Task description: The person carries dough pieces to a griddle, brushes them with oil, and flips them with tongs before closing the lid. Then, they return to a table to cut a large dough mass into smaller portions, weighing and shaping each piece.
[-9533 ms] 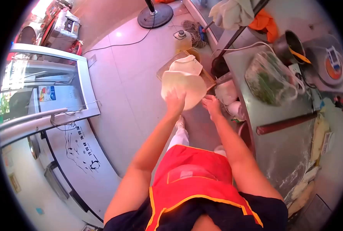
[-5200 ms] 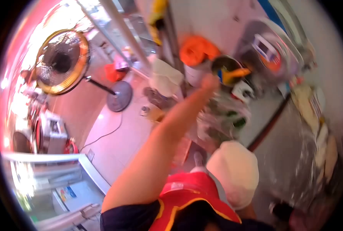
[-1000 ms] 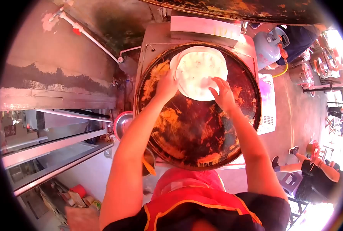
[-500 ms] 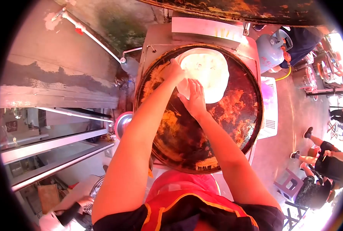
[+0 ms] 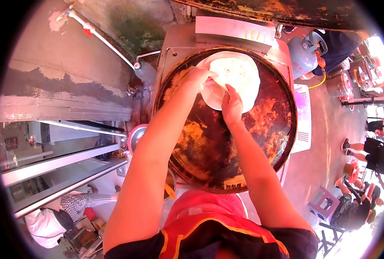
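A round, pale sheet of dough lies on the upper part of a large, dark round griddle. My left hand is closed on the dough's left side, with its fingertips pointing in toward the middle. At the near side, my right hand pinches the dough between thumb and fingers. Between the two hands the near-left part of the sheet looks lifted or folded over. Strong glare washes out the dough's surface detail.
A second griddle-like round plate hangs at the top. Gas cylinders stand at the right and left. A white plastic basket sits beside the griddle, a metal basin at its left. People sit at the far right; another person is lower left.
My right hand has gone from lying flat on the dough's near edge to pinching it. My left hand has moved slightly inward over the dough, and the near-left edge has been raised.
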The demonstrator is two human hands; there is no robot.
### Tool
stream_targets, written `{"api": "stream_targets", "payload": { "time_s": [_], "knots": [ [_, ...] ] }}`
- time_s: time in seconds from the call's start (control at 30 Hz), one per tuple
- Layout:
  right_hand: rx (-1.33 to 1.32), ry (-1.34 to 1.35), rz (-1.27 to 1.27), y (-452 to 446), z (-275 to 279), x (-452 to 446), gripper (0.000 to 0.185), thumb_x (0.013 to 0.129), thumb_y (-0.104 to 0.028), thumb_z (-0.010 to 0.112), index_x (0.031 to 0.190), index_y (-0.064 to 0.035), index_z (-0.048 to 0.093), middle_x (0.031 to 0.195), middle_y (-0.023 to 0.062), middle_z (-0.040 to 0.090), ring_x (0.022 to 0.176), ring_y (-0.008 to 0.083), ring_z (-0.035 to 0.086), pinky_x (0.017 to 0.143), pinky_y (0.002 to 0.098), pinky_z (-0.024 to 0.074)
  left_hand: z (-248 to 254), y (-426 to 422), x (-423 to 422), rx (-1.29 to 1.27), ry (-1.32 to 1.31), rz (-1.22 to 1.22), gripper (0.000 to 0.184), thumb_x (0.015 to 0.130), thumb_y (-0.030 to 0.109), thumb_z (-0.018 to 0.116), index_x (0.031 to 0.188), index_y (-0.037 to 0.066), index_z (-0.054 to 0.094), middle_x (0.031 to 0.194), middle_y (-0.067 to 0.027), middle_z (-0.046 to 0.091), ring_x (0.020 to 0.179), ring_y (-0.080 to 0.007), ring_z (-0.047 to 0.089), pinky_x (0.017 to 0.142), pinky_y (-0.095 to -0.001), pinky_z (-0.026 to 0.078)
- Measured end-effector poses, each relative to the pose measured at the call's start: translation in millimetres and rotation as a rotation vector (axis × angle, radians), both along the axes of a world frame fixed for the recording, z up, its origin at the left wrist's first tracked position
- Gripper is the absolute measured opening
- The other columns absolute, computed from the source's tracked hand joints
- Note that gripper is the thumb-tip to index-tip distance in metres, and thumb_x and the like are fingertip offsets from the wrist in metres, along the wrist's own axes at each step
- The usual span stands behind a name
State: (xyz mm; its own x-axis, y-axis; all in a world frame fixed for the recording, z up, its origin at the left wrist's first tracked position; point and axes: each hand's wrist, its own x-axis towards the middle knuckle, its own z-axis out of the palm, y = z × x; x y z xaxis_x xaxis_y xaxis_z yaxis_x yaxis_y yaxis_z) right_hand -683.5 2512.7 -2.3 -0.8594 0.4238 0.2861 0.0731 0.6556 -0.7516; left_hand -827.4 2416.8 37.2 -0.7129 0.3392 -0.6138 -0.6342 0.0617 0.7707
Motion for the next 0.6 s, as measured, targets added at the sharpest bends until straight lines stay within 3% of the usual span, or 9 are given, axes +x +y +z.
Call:
{"api": "stream_targets", "payload": {
  "time_s": [0.13,0.17,0.23,0.33,0.37,0.43,0.5,0.53,0.6],
  "knots": [
    [0.175,0.034,0.124,-12.8,12.0,18.9,0.025,0.083,-0.004,0.053,0.107,-0.0027,0.060,0.089,0.0145,0.066,0.081,0.0321,0.064,0.072,0.0369,0.0529,-9.8,-42.8,12.4,-0.003,0.095,-0.051,0.020,0.075,0.006,0.070,0.092,-0.003,0.066,0.090,-0.0114,0.066,0.082,-0.0198,0.065,0.074,-0.0286,0.055],
    [0.214,0.067,0.161,-26.6,14.0,27.9,0.022,0.083,-0.003,0.052,0.102,-0.0031,0.064,0.085,0.0141,0.066,0.078,0.0329,0.065,0.071,0.0355,0.0536,-7.3,-58.2,22.9,0.029,0.136,-0.026,0.015,0.071,0.005,0.073,0.080,-0.003,0.065,0.079,-0.0105,0.065,0.068,-0.0182,0.065,0.063,-0.0258,0.056],
    [0.137,0.058,0.260,-60.5,15.0,45.0,0.022,0.085,-0.004,0.049,0.103,-0.0044,0.063,0.087,0.0150,0.066,0.080,0.0309,0.065,0.071,0.0363,0.0538,12.2,-96.8,46.8,-0.157,0.226,-0.123,0.010,0.076,0.007,0.065,0.078,-0.002,0.063,0.074,-0.0074,0.064,0.064,-0.0160,0.063,0.060,-0.0257,0.055],
    [0.151,-0.126,0.479,-117.7,15.1,74.6,0.023,0.086,-0.010,0.051,0.107,-0.0043,0.058,0.096,0.0110,0.066,0.084,0.0256,0.065,0.068,0.0351,0.0543,0.0,-169.6,73.7,-0.422,0.379,-0.263,0.017,0.080,0.006,0.063,0.095,-0.002,0.063,0.081,-0.0053,0.064,0.070,-0.0129,0.063,0.055,-0.0254,0.053],
    [0.134,-0.134,0.533,-129.7,15.1,81.9,0.023,0.086,-0.013,0.052,0.106,-0.0046,0.059,0.099,0.0104,0.066,0.086,0.0256,0.065,0.069,0.0349,0.0541,-19.1,-196.6,75.9,-0.693,0.713,-0.552,0.020,0.079,0.008,0.062,0.098,-0.001,0.063,0.080,-0.0110,0.066,0.070,-0.0181,0.065,0.059,-0.0299,0.054],
    [0.087,-0.132,0.587,-133.5,21.5,89.4,0.025,0.085,-0.017,0.055,0.107,-0.0058,0.059,0.104,0.0088,0.066,0.090,0.0252,0.064,0.072,0.0352,0.0535,26.2,-198.0,104.6,-0.987,0.730,-0.699,0.028,0.078,0.017,0.064,0.101,0.000,0.060,0.085,-0.0197,0.065,0.078,-0.0353,0.064,0.073,-0.0445,0.050],
    [0.027,-0.055,0.609,-115.1,22.2,84.7,0.024,0.083,-0.022,0.059,0.102,-0.0081,0.063,0.110,0.0074,0.065,0.093,0.0246,0.063,0.078,0.0358,0.0515,55.3,-182.8,114.4,-1.284,0.756,-0.861,0.032,0.079,0.020,0.064,0.105,0.002,0.057,0.086,-0.0167,0.065,0.079,-0.0360,0.063,0.071,-0.0482,0.048],
    [0.110,0.016,0.621,-82.6,36.2,75.3,0.020,0.083,-0.021,0.059,0.096,-0.0082,0.066,0.109,0.0087,0.064,0.094,0.0248,0.062,0.079,0.0353,0.0510,63.4,-174.6,115.3,-1.253,0.790,-0.862,0.032,0.079,0.021,0.064,0.105,0.003,0.056,0.088,-0.0161,0.065,0.080,-0.0361,0.063,0.071,-0.0481,0.048],
    [0.114,-0.040,0.281,-32.4,23.1,52.1,0.018,0.078,-0.014,0.062,0.094,-0.0055,0.065,0.104,0.0117,0.064,0.088,0.0304,0.062,0.080,0.0378,0.0496,71.4,-154.1,111.3,-1.186,0.865,-0.854,0.032,0.080,0.021,0.063,0.105,0.004,0.054,0.090,-0.0149,0.065,0.080,-0.0363,0.063,0.071,-0.0480,0.048]
  ]
}}
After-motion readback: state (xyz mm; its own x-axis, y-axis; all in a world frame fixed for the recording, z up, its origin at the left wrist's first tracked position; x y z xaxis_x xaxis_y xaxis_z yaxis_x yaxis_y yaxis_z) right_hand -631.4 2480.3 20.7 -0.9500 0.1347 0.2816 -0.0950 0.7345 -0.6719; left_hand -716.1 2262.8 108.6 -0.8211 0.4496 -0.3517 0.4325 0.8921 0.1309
